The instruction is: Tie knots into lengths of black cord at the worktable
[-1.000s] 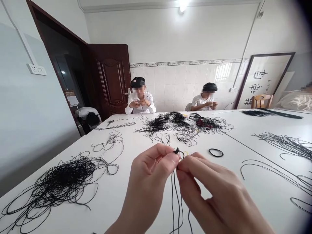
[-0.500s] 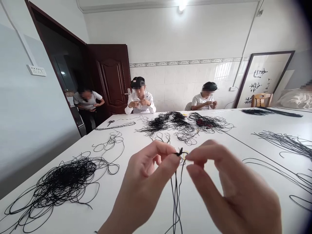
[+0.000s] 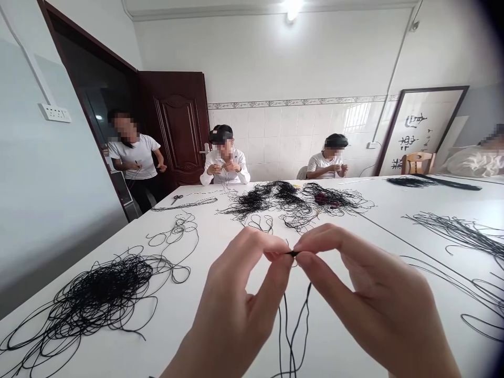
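My left hand (image 3: 244,299) and my right hand (image 3: 366,294) meet above the white table (image 3: 220,315), fingertips pinched together. Between thumb and forefinger of both is a small knot of thin black cord (image 3: 293,254). Loose strands of that cord (image 3: 289,325) hang down from the pinch toward the bottom edge. Both hands are closed on the cord.
A tangled heap of black cord (image 3: 94,299) lies at the left, another heap (image 3: 291,202) mid-table, straighter strands (image 3: 460,231) at the right. Scissors (image 3: 177,198) lie far left. Two people (image 3: 224,157) sit at the far side, another stands by the door (image 3: 134,157).
My right fingers closed in and pinched the knot next to the left fingers. The person by the door stood up and stepped into view.
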`<state>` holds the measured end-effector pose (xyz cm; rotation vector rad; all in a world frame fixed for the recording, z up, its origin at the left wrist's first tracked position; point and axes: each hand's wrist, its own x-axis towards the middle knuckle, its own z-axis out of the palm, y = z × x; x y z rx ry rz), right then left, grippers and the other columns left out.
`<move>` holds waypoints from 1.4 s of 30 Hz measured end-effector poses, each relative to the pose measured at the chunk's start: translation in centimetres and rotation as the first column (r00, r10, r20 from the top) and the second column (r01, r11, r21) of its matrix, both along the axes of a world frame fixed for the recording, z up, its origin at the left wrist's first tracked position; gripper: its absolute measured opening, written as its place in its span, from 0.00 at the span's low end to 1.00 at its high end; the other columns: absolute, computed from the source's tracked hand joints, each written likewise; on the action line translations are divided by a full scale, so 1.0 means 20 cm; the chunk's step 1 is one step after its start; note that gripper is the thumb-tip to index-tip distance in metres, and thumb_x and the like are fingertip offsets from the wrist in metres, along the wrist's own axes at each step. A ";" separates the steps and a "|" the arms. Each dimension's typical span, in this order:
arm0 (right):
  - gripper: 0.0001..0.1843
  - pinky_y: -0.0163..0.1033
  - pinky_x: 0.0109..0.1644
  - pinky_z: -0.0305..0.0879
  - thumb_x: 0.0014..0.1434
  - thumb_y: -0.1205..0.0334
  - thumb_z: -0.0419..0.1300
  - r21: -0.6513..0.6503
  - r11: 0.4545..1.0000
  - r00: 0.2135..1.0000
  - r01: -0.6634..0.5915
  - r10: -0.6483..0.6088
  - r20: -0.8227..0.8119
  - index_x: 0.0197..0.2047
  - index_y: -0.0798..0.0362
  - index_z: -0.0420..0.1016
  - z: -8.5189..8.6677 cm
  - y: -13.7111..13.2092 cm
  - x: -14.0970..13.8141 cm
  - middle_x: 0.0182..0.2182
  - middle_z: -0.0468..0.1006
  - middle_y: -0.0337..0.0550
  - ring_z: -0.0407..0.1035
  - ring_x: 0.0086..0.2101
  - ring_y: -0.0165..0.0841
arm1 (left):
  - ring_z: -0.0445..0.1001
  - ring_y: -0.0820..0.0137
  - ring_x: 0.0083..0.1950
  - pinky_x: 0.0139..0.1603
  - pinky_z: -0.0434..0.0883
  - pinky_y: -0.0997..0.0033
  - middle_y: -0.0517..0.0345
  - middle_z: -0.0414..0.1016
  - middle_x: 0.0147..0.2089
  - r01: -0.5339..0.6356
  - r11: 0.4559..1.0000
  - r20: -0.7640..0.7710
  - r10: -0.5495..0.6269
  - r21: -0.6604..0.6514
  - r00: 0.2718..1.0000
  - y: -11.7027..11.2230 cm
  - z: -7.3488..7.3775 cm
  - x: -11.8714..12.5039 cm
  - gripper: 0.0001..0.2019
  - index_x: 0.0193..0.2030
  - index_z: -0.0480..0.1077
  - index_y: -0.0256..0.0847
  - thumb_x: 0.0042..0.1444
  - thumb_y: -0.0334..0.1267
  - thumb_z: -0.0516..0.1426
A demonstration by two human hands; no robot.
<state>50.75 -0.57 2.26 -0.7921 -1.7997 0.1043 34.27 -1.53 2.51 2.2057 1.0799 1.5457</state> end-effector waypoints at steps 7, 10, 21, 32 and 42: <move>0.11 0.31 0.25 0.62 0.68 0.59 0.52 -0.247 0.958 0.990 -0.143 0.134 -0.053 0.33 0.49 0.69 0.02 0.00 0.02 0.23 0.67 0.34 0.62 0.24 0.26 | 0.69 0.68 0.37 0.37 0.67 0.66 0.55 0.72 0.36 -0.014 0.890 -0.221 0.129 0.455 0.967 0.04 -0.02 0.00 0.10 0.43 0.65 0.42 0.61 0.22 0.54; 0.13 0.33 0.25 0.62 0.67 0.57 0.52 -0.281 0.943 0.982 -0.181 0.159 -0.099 0.32 0.50 0.69 0.02 0.00 0.01 0.23 0.66 0.35 0.61 0.24 0.27 | 0.70 0.69 0.37 0.37 0.68 0.67 0.57 0.70 0.34 0.019 0.938 -0.155 0.037 0.347 0.987 0.04 -0.01 0.01 0.08 0.40 0.65 0.41 0.60 0.23 0.54; 0.14 0.32 0.19 0.55 0.67 0.55 0.52 -0.311 0.943 0.992 -0.120 0.129 0.010 0.30 0.48 0.67 0.00 0.01 0.06 0.23 0.66 0.35 0.60 0.24 0.28 | 0.68 0.67 0.38 0.40 0.68 0.66 0.55 0.74 0.36 0.017 0.902 -0.323 0.137 0.432 0.936 0.04 -0.01 -0.02 0.08 0.40 0.67 0.41 0.62 0.24 0.54; 0.09 0.30 0.20 0.58 0.67 0.56 0.55 -0.301 0.949 0.995 -0.096 0.091 -0.031 0.36 0.47 0.72 0.02 0.05 0.04 0.27 0.73 0.36 0.68 0.29 0.28 | 0.70 0.68 0.37 0.42 0.68 0.67 0.60 0.74 0.35 -0.074 0.953 -0.180 0.132 0.295 0.975 0.04 -0.02 -0.01 0.06 0.40 0.68 0.44 0.61 0.27 0.57; 0.09 0.33 0.35 0.67 0.68 0.69 0.51 -0.044 0.989 0.990 -0.139 0.139 0.003 0.38 0.46 0.65 0.00 0.05 0.03 0.33 0.71 0.35 0.69 0.33 0.27 | 0.67 0.72 0.32 0.31 0.65 0.74 0.59 0.75 0.30 0.387 0.776 0.361 -0.220 -0.497 0.906 0.04 0.05 -0.03 0.10 0.31 0.73 0.43 0.61 0.43 0.58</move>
